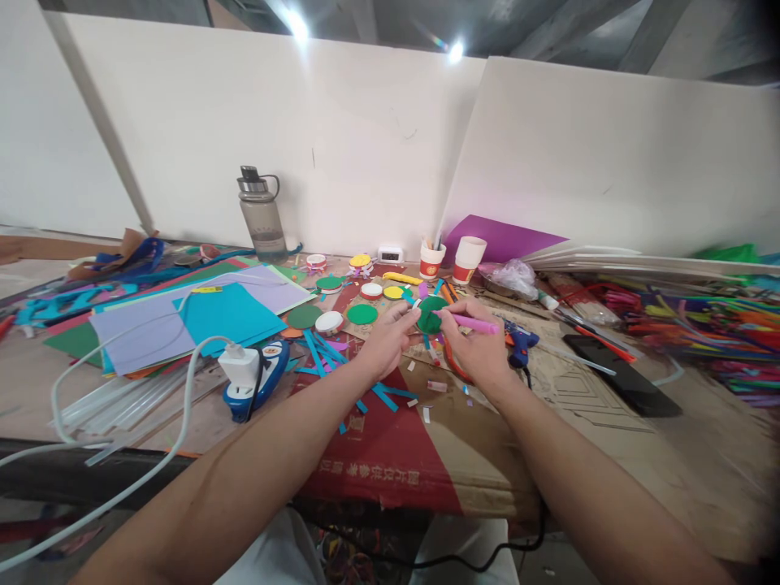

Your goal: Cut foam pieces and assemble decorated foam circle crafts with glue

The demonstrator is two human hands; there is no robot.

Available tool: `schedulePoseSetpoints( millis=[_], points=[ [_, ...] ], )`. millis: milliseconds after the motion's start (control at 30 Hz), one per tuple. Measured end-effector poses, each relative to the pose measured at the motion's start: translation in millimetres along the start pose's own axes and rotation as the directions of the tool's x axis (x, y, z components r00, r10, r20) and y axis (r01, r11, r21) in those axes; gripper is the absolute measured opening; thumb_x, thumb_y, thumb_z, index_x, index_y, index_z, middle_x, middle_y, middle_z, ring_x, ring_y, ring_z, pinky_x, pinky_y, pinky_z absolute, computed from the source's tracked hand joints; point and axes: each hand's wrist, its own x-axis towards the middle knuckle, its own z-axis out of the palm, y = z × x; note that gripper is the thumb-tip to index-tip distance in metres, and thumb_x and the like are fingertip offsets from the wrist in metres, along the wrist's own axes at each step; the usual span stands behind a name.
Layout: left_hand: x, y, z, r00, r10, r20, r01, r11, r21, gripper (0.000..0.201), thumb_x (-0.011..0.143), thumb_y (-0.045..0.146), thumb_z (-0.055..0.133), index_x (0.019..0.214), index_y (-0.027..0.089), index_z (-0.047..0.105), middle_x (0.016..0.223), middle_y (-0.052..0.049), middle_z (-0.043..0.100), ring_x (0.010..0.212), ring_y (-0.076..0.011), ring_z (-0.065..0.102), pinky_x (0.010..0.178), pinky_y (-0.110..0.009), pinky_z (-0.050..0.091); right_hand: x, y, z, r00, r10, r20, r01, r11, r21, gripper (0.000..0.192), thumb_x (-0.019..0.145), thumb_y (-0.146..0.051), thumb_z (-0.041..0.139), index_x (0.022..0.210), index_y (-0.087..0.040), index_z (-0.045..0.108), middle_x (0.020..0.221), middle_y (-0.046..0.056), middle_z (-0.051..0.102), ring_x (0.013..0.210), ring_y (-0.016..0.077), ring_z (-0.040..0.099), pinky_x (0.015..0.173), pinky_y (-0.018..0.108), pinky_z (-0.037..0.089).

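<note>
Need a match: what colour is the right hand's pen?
The pen is pinkish purple, best in head view.

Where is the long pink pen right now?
In the head view, right of centre, the long pink pen is in the person's right hand, pointing toward the round green disc held in the left hand.

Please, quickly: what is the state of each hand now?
Left hand: closed, holding the green disc by its edge.
Right hand: closed, holding the pink pen.
</note>
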Motion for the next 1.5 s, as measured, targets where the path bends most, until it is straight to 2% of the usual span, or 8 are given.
schedulePoseSetpoints(
  millis=[333, 600, 833, 1000, 1067, 1167, 1267, 1500],
  points=[
    [1.2, -0.5, -1.8, 1.000, -0.015, -0.004, 0.015, 1.000, 0.004, 0.031, 0.069, 0.035, 0.080, 0.084, 0.015, 0.061, 0.090, -0.006, 0.072, 0.086, -0.0199, 0.070, 0.080, -0.033, 0.054, 1.3, 1.9, -2.4, 0.999, 0.030, -0.017, -0.030, 1.000, 0.001, 0.014, 0.087, -0.029, 0.059, 0.075, -0.021, 0.059, 0.070, -0.001, 0.062, 0.067, 0.0152, 0.057, 0.067, 0.030, 0.045],
    [4.1, 7.0, -2.0, 1.000, -0.021, -0.004, 0.021, 0.992, -0.121, 0.022, 0.076, 0.025, 0.074, 0.088, 0.013, 0.062, 0.091, -0.010, 0.074, 0.093, -0.0238, 0.071, 0.089, -0.042, 0.054, 2.2, -0.3, -3.9, 0.998, 0.045, -0.041, -0.045, 0.999, 0.005, 0.017, 0.088, -0.032, 0.058, 0.074, -0.021, 0.061, 0.072, 0.000, 0.064, 0.072, 0.0168, 0.059, 0.069, 0.031, 0.046],
    [11.0, 6.7, -10.9, 0.996, -0.072, -0.044, 0.063, 0.983, -0.172, 0.014, 0.082, 0.024, 0.066, 0.089, 0.013, 0.061, 0.092, -0.011, 0.074, 0.089, -0.0225, 0.071, 0.083, -0.039, 0.057, 3.4, -1.3, -4.8, 0.995, 0.081, -0.062, -0.077, 0.995, 0.067, 0.017, 0.088, -0.032, 0.058, 0.077, -0.020, 0.062, 0.074, 0.001, 0.065, 0.073, 0.0173, 0.061, 0.070, 0.032, 0.047],
    [12.4, 12.3, -14.1, 0.993, -0.081, -0.085, 0.064, 0.980, -0.189, 0.013, 0.083, 0.025, 0.065, 0.091, 0.015, 0.061, 0.089, -0.008, 0.074, 0.078, -0.0176, 0.070, 0.075, -0.033, 0.057, 6.9, 2.4, -5.5, 0.990, 0.089, -0.110, -0.073, 0.987, 0.146, 0.018, 0.091, -0.032, 0.053, 0.096, -0.020, 0.066, 0.098, 0.006, 0.070, 0.094, 0.0200, 0.064, 0.087, 0.036, 0.048],
    [11.9, 14.9, -13.4, 0.994, -0.063, -0.093, 0.045, 0.982, -0.183, 0.014, 0.082, 0.025, 0.067, 0.090, 0.016, 0.061, 0.088, -0.006, 0.074, 0.074, -0.0160, 0.070, 0.072, -0.031, 0.057, 7.3, 5.3, -4.4, 0.990, 0.118, -0.075, -0.105, 0.981, 0.166, 0.020, 0.091, -0.033, 0.052, 0.098, -0.020, 0.067, 0.103, 0.007, 0.070, 0.099, 0.0210, 0.063, 0.090, 0.036, 0.047],
    [11.7, 17.0, -12.9, 0.995, -0.029, -0.097, 0.012, 0.985, -0.171, 0.013, 0.081, 0.024, 0.068, 0.090, 0.016, 0.061, 0.086, -0.006, 0.074, 0.068, -0.0152, 0.068, 0.071, -0.031, 0.058, 7.1, 9.5, -0.7, 0.975, 0.223, 0.005, -0.219, 0.952, 0.212, 0.022, 0.088, -0.035, 0.054, 0.094, -0.019, 0.067, 0.098, 0.007, 0.072, 0.093, 0.0214, 0.064, 0.086, 0.036, 0.048],
    [12.8, 17.7, -14.1, 0.994, -0.019, -0.105, 0.003, 0.988, -0.157, 0.013, 0.083, 0.025, 0.067, 0.089, 0.015, 0.062, 0.084, -0.007, 0.074, 0.071, -0.0167, 0.070, 0.075, -0.033, 0.058, 8.0, 10.7, 3.1, 0.951, 0.301, 0.069, -0.309, 0.922, 0.232, 0.023, 0.084, -0.037, 0.057, 0.092, -0.019, 0.068, 0.097, 0.007, 0.072, 0.092, 0.0221, 0.064, 0.086, 0.036, 0.048],
    [11.6, 20.5, -12.8, 0.995, -0.005, -0.095, -0.006, 0.993, -0.121, 0.013, 0.084, 0.025, 0.068, 0.088, 0.013, 0.063, 0.084, -0.008, 0.074, 0.082, -0.0191, 0.072, 0.082, -0.034, 0.058, 6.2, 11.1, 12.9, 0.934, 0.267, 0.238, -0.338, 0.878, 0.339, 0.025, 0.084, -0.038, 0.056, 0.093, -0.021, 0.070, 0.105, 0.006, 0.073, 0.099, 0.0215, 0.064, 0.092, 0.036, 0.047]
  ],
)
